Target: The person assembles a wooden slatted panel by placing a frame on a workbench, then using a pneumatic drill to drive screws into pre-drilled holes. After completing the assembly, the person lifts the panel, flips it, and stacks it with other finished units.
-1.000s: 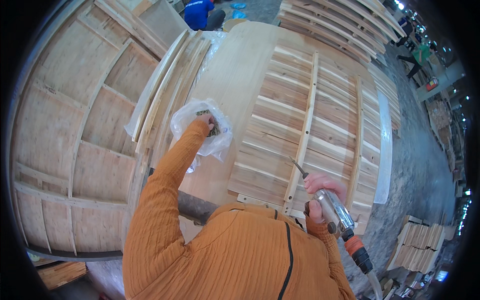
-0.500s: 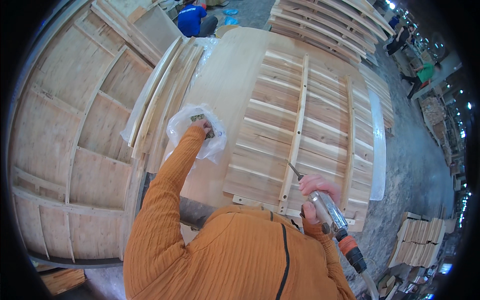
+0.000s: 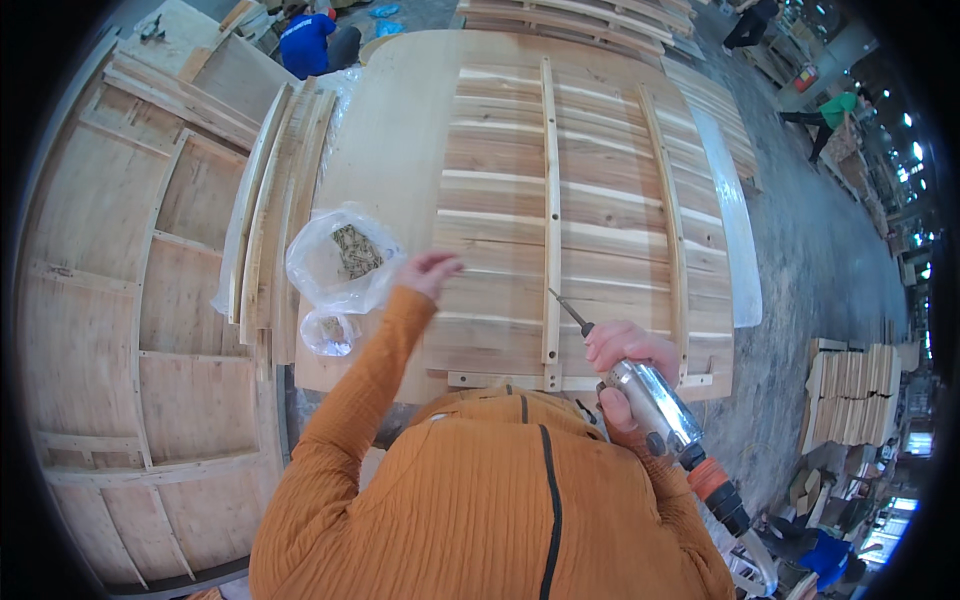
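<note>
My right hand [image 3: 635, 358] grips a silver air screwdriver [image 3: 658, 408] with a hose at its rear; its long bit points left toward a drilled wooden batten [image 3: 551, 180]. That batten lies across a slatted wood panel [image 3: 610, 250], alongside a second batten [image 3: 662, 180]. My left hand [image 3: 432, 272] hovers over the panel's left part, its fingers pinched together; whatever they hold is too small to make out. Just left of it, a clear plastic bag [image 3: 308, 262] lies open with a heap of small screws [image 3: 356, 252] inside. A smaller plastic bag [image 3: 328, 332] sits nearer me.
Beneath the panel is a large pale board [image 3: 390, 120]. Wood strips [image 3: 265, 200] lean at its left, beside a big framed panel [image 3: 90, 320]. Stacked slats [image 3: 570, 22] stand at the far side. A person in blue [image 3: 304, 45] crouches far left; others work at right.
My left hand has come out of the bag of screws and moved right, over the slatted panel. The screwdriver stays in my right hand, its bit nearer the batten. The view has shifted.
</note>
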Demonstrator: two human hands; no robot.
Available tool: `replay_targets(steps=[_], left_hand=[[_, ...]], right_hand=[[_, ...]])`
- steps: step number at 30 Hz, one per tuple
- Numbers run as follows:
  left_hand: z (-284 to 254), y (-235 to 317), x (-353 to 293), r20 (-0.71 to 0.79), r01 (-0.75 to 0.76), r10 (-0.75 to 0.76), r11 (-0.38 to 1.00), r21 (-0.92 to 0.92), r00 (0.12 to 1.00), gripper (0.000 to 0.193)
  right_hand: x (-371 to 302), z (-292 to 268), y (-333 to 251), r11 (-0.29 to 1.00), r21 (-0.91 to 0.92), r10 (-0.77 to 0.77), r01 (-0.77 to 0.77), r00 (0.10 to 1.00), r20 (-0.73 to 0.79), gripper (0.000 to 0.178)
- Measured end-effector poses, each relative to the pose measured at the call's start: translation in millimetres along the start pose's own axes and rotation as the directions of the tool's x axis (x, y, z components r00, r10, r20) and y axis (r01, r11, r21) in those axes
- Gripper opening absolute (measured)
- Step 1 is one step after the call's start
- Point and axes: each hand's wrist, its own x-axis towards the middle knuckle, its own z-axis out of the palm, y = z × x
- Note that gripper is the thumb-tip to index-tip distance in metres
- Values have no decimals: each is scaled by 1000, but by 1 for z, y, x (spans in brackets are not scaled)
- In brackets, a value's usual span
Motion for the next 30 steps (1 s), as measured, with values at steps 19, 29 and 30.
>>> replay_targets(steps=[19, 29, 30], left_hand=[[86, -21, -52, 307, 248, -273, 962, 118, 912, 22], [101, -24, -69, 497, 363, -364, 926, 102, 788, 23], [99, -25, -71, 535, 389, -405, 909, 149, 742, 24]], right_hand=[[-17, -6, 1, 994, 101, 42, -46, 998, 38, 42], [-32, -5, 11, 929, 31, 367, -368, 911, -186, 37], [-35, -8, 16, 913, 40, 405, -405, 891, -205, 37]])
